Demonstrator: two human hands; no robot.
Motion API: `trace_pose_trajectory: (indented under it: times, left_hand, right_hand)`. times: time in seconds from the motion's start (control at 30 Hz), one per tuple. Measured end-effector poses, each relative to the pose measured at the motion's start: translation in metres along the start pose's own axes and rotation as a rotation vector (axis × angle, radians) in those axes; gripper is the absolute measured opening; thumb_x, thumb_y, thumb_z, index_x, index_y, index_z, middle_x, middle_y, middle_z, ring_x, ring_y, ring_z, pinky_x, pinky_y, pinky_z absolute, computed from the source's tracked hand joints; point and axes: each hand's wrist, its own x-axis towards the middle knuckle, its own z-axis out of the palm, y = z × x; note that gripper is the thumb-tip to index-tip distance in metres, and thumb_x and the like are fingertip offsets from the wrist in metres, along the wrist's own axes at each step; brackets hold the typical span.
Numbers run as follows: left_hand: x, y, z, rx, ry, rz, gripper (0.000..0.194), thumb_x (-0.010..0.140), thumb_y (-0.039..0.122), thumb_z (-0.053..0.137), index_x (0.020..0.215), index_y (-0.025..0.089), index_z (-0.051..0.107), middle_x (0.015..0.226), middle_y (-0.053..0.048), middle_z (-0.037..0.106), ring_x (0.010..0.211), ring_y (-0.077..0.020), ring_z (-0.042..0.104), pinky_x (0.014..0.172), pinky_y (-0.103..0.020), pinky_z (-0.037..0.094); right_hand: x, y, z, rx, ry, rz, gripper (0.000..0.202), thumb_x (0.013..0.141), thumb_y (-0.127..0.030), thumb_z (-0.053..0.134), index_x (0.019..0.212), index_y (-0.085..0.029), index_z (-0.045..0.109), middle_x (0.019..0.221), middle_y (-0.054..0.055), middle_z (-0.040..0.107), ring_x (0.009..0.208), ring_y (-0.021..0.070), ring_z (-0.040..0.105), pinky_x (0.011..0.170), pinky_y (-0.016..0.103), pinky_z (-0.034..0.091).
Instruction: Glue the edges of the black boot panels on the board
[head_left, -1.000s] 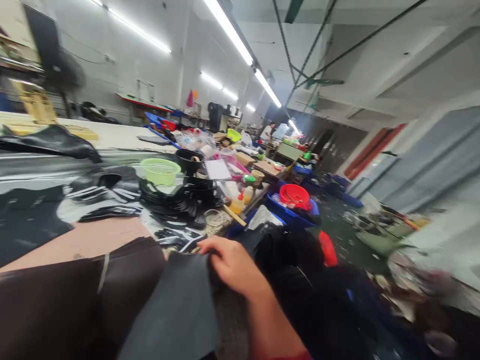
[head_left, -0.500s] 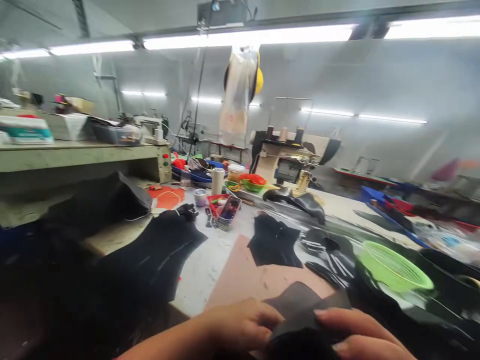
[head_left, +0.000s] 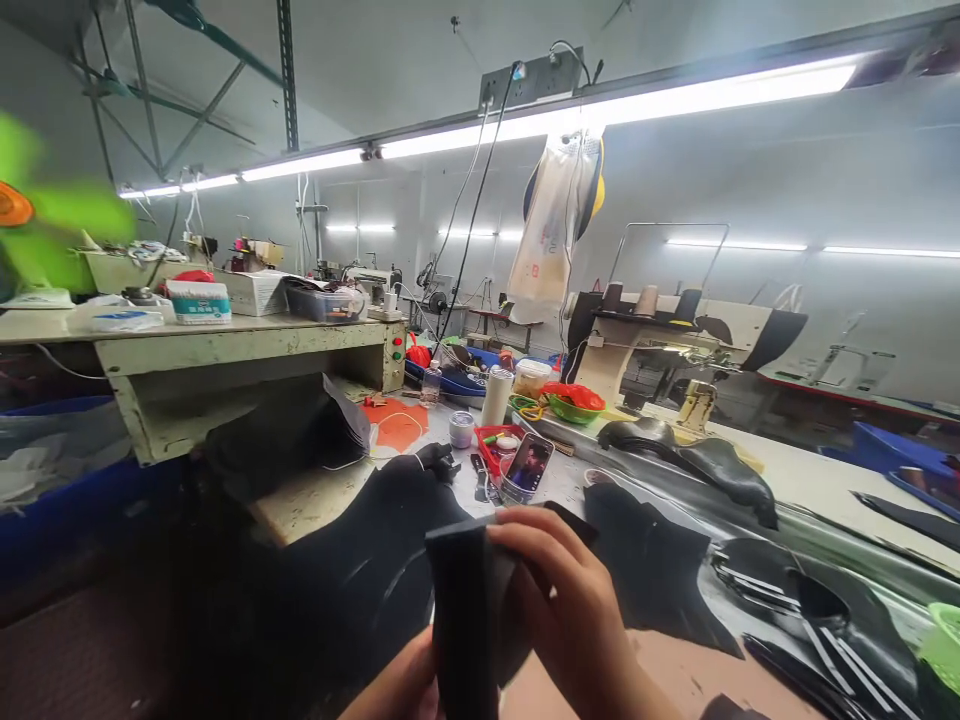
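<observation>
A folded piece of black leather-like material [head_left: 459,610] stands raised in front of me at the lower middle. My right hand [head_left: 574,595] is closed on its right side and top edge, fingers curled over it. Lower down, my left hand [head_left: 416,665] grips its left side; much of that hand is hidden behind the piece and below the frame. Behind lies a large black sheet [head_left: 375,540] on the left of the table. Another black cut piece [head_left: 652,550] rests on the right, partly over a pinkish board [head_left: 637,670].
A phone [head_left: 529,465] leans by a red basket [head_left: 491,440]. Behind them stand a white cylinder [head_left: 496,398] and a small jar [head_left: 461,430]. A sewing machine [head_left: 607,350] is at the back right, black parts with white strips [head_left: 810,600] at the right. A raised bench [head_left: 247,350] fills the left.
My view has turned left, so the scene sits further right. Both hands have lifted the black piece higher, and it now stands upright.
</observation>
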Motion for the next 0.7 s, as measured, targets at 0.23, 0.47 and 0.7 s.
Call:
trace_pose_trajectory:
  times: [0.23, 0.47, 0.7]
  left_hand:
    - [0.018, 0.107, -0.029, 0.124, 0.545, 0.154, 0.062, 0.047, 0.04, 0.085, 0.094, 0.019, 0.05, 0.08, -0.008, 0.069, 0.074, -0.0275, 0.067, 0.068, -0.04, 0.055]
    - [0.1, 0.254, -0.086, 0.652, 0.676, 0.399, 0.023, 0.078, 0.018, 0.069, 0.067, 0.013, 0.049, 0.055, 0.007, 0.049, 0.045, -0.0063, 0.045, 0.044, -0.017, 0.036]
    - [0.115, 0.386, -0.117, 1.155, 0.8, 0.544, 0.032, 0.09, 0.035, 0.058, 0.069, 0.011, 0.052, 0.056, 0.007, 0.046, 0.046, -0.0059, 0.043, 0.047, -0.019, 0.037]
  right_hand:
    - [0.04, 0.055, 0.07, 0.103, 0.095, 0.216, 0.023, 0.08, -0.013, 0.047, 0.087, -0.021, 0.067, 0.092, 0.005, 0.067, 0.089, 0.0178, 0.065, 0.079, 0.029, 0.054]
    - [0.08, 0.107, 0.135, -0.063, -0.103, 0.34, 0.027, 0.085, -0.014, 0.044, 0.102, -0.016, 0.065, 0.121, 0.014, 0.058, 0.113, 0.0238, 0.057, 0.1, 0.04, 0.045]
    - [0.125, 0.12, 0.193, -0.124, -0.421, 0.328, 0.073, 0.072, -0.004, 0.065, 0.139, -0.019, 0.041, 0.147, 0.02, 0.034, 0.112, 0.0287, 0.061, 0.09, 0.039, 0.053]
